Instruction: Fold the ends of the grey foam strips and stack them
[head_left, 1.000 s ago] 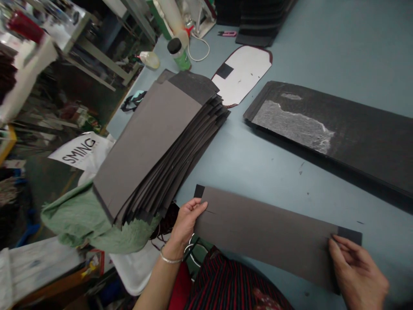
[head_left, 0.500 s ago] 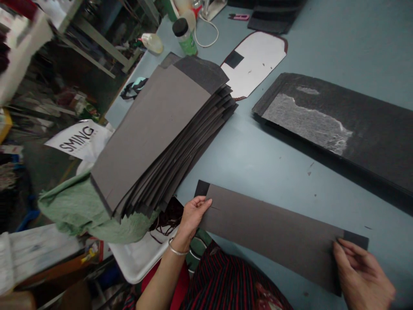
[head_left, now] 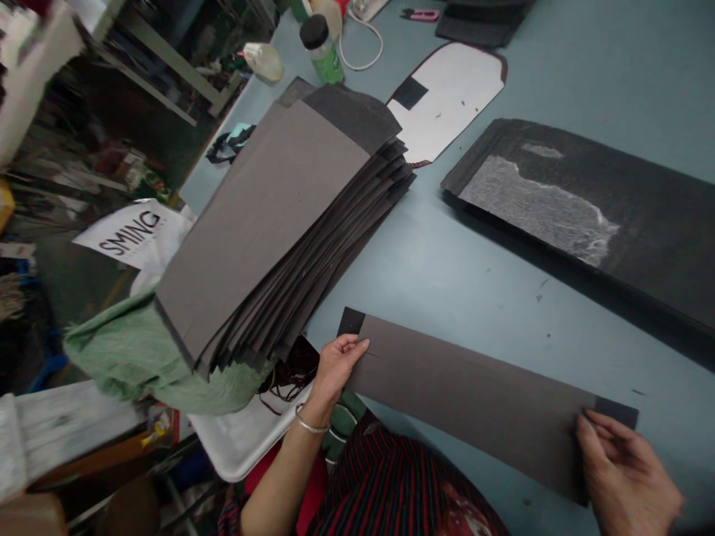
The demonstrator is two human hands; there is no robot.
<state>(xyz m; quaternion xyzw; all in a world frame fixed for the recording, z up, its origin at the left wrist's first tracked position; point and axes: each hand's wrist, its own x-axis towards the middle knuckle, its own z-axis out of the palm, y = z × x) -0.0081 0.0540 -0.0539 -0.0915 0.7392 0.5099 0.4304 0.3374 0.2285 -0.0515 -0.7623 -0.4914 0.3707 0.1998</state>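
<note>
A long dark grey sheet (head_left: pixel 474 391) with black ends stretches between my hands near the table's front edge. My left hand (head_left: pixel 338 365) pinches its left end, thumb on top. At the other end, my right hand (head_left: pixel 628 465) grips the sheet by its right side, fingers bent at the black strip. Beyond my left hand lies a fanned stack of similar grey sheets (head_left: pixel 262 216), wider than the one I hold. To the right, a thick pile of black sheets (head_left: pixel 648 216) has a whitish fibrous patch on top.
On the blue table (head_left: pixel 436 260) a white panel with brown edging (head_left: pixel 455 97) lies behind the stacks. A black-lidded jar (head_left: pixel 324 56), a squeeze bottle (head_left: pixel 264 62) and pink snips (head_left: pixel 421 15) sit at the back. A green cloth (head_left: pixel 145 357) and white tray (head_left: pixel 240 439) are at left.
The view has shifted slightly, so the things at the back sit a little higher and further right. Both hands keep their hold on the sheet, which has hardly moved.
</note>
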